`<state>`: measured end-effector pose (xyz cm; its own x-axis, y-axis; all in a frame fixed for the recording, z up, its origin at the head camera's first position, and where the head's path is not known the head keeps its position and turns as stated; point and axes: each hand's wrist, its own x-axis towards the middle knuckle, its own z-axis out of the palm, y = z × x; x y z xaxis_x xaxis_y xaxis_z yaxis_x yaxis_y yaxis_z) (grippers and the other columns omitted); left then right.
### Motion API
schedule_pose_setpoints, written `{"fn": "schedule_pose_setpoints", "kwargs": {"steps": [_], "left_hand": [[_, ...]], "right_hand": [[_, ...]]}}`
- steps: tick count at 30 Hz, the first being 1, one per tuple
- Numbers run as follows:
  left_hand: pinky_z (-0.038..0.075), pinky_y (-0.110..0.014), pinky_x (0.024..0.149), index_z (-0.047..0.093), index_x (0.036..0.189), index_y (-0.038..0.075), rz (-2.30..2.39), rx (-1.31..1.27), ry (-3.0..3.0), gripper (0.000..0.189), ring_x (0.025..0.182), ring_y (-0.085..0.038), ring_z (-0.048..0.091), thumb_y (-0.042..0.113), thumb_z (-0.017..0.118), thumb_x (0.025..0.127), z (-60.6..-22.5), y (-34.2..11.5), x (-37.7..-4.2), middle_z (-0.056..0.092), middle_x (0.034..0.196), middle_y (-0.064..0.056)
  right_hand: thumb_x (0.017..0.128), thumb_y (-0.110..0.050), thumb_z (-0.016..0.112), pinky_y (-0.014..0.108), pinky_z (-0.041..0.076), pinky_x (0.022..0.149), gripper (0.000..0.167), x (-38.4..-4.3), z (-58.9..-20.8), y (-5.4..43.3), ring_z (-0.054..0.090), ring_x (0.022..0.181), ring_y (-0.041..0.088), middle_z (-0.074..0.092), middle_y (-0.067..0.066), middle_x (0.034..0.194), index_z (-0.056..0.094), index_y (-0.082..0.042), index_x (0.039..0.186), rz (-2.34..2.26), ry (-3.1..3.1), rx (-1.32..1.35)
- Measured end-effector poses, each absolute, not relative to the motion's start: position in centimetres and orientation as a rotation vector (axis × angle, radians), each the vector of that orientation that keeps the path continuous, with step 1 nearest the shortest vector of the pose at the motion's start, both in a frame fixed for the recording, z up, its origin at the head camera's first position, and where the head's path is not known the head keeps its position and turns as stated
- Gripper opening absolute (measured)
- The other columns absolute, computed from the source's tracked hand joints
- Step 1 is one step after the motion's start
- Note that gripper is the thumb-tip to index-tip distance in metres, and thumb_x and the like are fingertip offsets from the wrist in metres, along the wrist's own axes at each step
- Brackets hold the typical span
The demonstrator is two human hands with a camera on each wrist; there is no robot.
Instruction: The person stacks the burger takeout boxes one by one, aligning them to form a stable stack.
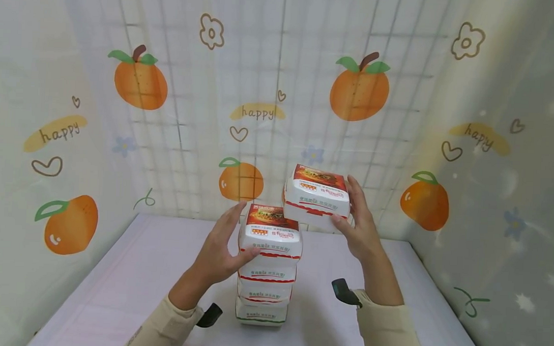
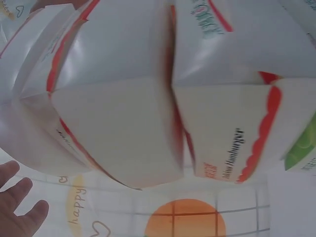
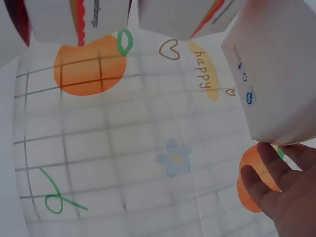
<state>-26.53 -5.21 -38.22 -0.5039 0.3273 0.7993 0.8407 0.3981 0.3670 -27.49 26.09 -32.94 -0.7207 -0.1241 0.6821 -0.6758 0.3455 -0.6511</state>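
Several white paper hamburger boxes point(image 1: 269, 267) with red-edged flaps stand stacked on the table; the lowest has a green edge. Above and right of the stack, my right hand point(image 1: 364, 234) holds another hamburger box point(image 1: 316, 195), tilted, with thumb at its front and fingers along its right side. Whether its lower left corner touches the stack's top box point(image 1: 274, 239), I cannot tell. My left hand point(image 1: 216, 255) is spread at the left of that top box, thumb in front. In the left wrist view, its fingers point(image 2: 22, 197) appear apart from the boxes.
The table point(image 1: 163, 271) has a pale cover. A translucent curtain point(image 1: 193, 78) printed with oranges surrounds it at the back and both sides, with a wire grid behind. Dark wrist devices point(image 1: 345, 291) sit near both beige sleeves point(image 1: 388, 324).
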Motion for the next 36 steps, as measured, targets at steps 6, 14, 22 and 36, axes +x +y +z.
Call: {"fn": "schedule_pose_setpoints", "kwargs": {"steps": [6, 14, 22, 36], "left_hand": [[0.039, -0.057, 0.101, 0.021, 0.156, 0.018, -1.046, -0.999, -2.019, 0.087, 0.139, -0.025, 0.032, 0.062, 0.055, 0.089, -37.8, -5.0, -26.5, 0.034, 0.153, -0.004], [0.042, -0.056, 0.099, 0.020, 0.156, 0.019, -1.067, -1.013, -2.019, 0.085, 0.139, -0.024, 0.030, 0.056, 0.058, 0.090, -37.8, -4.7, -26.7, 0.032, 0.154, -0.002], [0.045, -0.053, 0.096, 0.020, 0.157, 0.018, -1.089, -1.022, -2.019, 0.086, 0.139, -0.023, 0.029, 0.055, 0.060, 0.089, -37.6, -4.5, -26.6, 0.033, 0.153, -0.005], [0.043, -0.054, 0.098, 0.020, 0.157, 0.017, -1.083, -1.026, -1.999, 0.088, 0.139, -0.024, 0.030, 0.059, 0.057, 0.089, -37.1, -4.2, -26.5, 0.033, 0.153, -0.002]], "right_hand": [[0.083, -0.018, 0.064, 0.064, 0.037, 0.097, 0.087, -27.4, -32.4, 25.0, 0.034, 0.132, 0.028, 0.026, 0.001, 0.157, 0.016, -0.028, 0.156, 1.375, -2.087, 0.719], [0.084, -0.019, 0.063, 0.068, 0.031, 0.099, 0.086, -27.3, -32.5, 23.9, 0.030, 0.135, 0.030, 0.026, 0.004, 0.156, 0.016, -0.026, 0.156, 1.366, -2.098, 0.746], [0.084, -0.021, 0.065, 0.067, 0.035, 0.096, 0.088, -27.2, -32.5, 22.7, 0.029, 0.135, 0.030, 0.024, 0.001, 0.157, 0.015, -0.031, 0.156, 1.382, -2.106, 0.787], [0.084, -0.024, 0.066, 0.067, 0.033, 0.098, 0.088, -27.0, -32.4, 21.4, 0.028, 0.137, 0.028, 0.024, -0.002, 0.158, 0.015, -0.033, 0.156, 1.351, -2.092, 0.821]]}}
